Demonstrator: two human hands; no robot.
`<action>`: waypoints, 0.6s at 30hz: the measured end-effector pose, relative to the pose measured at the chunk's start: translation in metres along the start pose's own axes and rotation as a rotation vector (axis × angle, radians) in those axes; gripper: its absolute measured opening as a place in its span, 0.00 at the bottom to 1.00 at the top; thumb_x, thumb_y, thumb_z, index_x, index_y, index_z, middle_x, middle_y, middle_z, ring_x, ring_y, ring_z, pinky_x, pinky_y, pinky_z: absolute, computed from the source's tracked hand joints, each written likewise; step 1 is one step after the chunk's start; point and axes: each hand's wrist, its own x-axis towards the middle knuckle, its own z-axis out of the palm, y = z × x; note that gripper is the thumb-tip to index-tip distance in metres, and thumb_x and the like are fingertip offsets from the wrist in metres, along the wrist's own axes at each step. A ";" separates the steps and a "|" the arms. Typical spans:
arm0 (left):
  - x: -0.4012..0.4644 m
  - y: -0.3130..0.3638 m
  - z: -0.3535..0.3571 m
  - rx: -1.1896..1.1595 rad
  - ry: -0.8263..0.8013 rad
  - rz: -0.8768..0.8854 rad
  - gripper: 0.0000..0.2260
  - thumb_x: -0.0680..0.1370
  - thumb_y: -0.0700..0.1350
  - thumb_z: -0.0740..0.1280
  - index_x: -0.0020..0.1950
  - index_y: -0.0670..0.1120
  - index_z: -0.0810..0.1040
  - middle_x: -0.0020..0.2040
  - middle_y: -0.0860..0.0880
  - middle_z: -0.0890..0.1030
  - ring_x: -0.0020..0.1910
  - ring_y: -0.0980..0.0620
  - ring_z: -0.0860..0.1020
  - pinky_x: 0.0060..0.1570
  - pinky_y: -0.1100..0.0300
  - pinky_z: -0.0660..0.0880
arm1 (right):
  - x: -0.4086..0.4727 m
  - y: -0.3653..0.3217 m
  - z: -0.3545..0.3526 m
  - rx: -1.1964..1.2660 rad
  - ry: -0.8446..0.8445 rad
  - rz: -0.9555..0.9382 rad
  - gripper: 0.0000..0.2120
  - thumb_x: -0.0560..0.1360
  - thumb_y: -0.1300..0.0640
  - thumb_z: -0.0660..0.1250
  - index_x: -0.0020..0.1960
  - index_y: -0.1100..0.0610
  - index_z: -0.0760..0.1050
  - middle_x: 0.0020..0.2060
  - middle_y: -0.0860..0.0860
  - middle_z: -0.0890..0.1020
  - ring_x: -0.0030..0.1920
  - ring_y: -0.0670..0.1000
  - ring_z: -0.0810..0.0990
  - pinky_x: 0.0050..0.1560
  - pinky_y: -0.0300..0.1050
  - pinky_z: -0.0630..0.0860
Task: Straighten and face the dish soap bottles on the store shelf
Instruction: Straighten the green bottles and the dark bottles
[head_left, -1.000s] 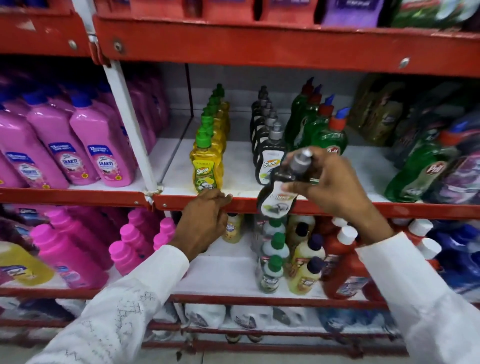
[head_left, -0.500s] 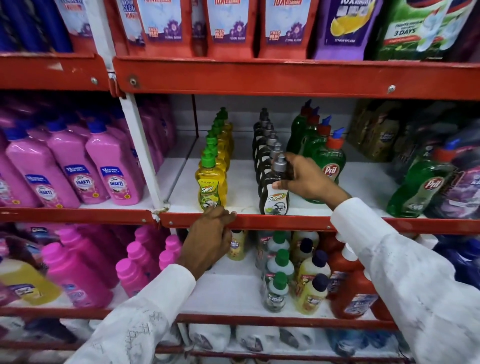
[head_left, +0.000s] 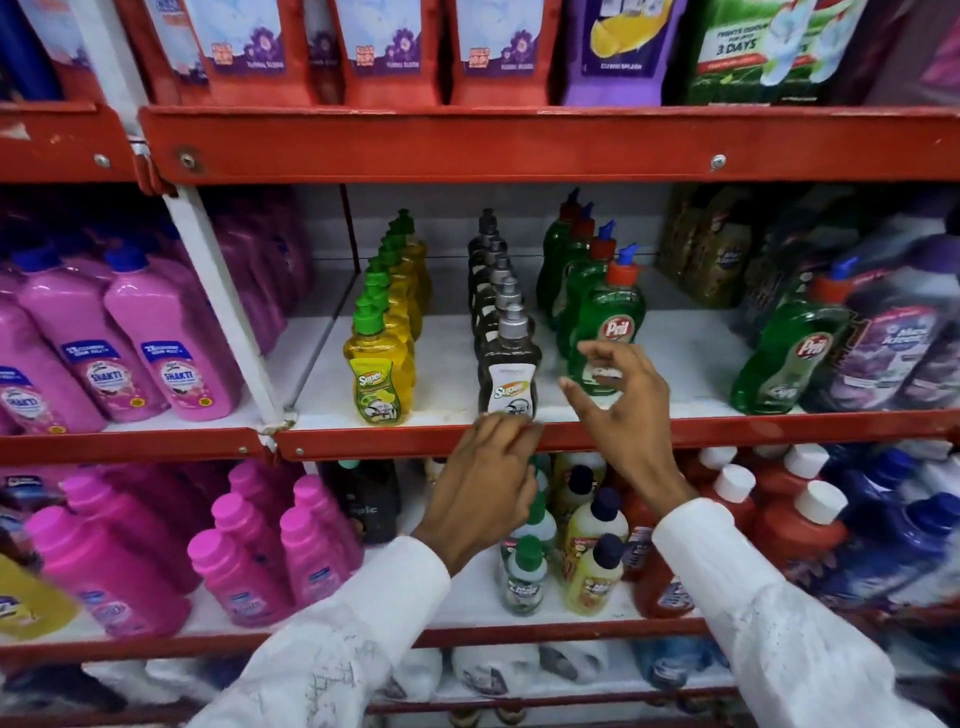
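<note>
Three soap rows at the shelf (head_left: 675, 431) front edge, about seven yellow bottles (head_left: 378, 387), seven dark bottles (head_left: 509, 379), four green bottles (head_left: 608, 322), left hand (head_left: 480, 488) and right hand (head_left: 621, 410) loosely spread, empty, pink bottles (head_left: 171, 364) left.

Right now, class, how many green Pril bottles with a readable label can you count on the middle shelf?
2. One Pril bottle fronts the green row, beside the right hand. Another Pril bottle leans further right. More green bottles stand behind the first, labels hidden.

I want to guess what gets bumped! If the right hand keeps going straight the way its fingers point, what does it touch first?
Probably the front green Pril bottle. The right hand is open, its fingers reaching up and into the shelf, overlapping that bottle's lower label. Depth is unclear, so the gap can't be judged.
</note>
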 end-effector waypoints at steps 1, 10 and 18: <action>0.007 0.007 0.006 -0.009 -0.009 0.027 0.23 0.74 0.46 0.65 0.69 0.43 0.70 0.65 0.45 0.75 0.64 0.45 0.71 0.68 0.51 0.68 | -0.008 0.011 -0.005 0.002 0.101 0.008 0.17 0.71 0.58 0.74 0.59 0.54 0.77 0.54 0.49 0.78 0.54 0.46 0.78 0.56 0.44 0.78; 0.032 0.026 0.029 0.004 -0.053 0.021 0.17 0.72 0.45 0.69 0.61 0.44 0.78 0.60 0.47 0.80 0.58 0.47 0.77 0.58 0.54 0.76 | 0.006 0.088 -0.063 -0.153 0.554 0.347 0.35 0.70 0.54 0.73 0.70 0.63 0.60 0.69 0.62 0.66 0.69 0.60 0.65 0.71 0.49 0.62; 0.034 0.029 0.027 0.043 -0.076 -0.024 0.15 0.72 0.44 0.71 0.58 0.45 0.80 0.58 0.49 0.82 0.56 0.48 0.79 0.54 0.53 0.78 | 0.038 0.137 -0.088 -0.245 0.580 0.543 0.45 0.69 0.47 0.75 0.74 0.65 0.56 0.71 0.64 0.67 0.70 0.66 0.64 0.73 0.58 0.62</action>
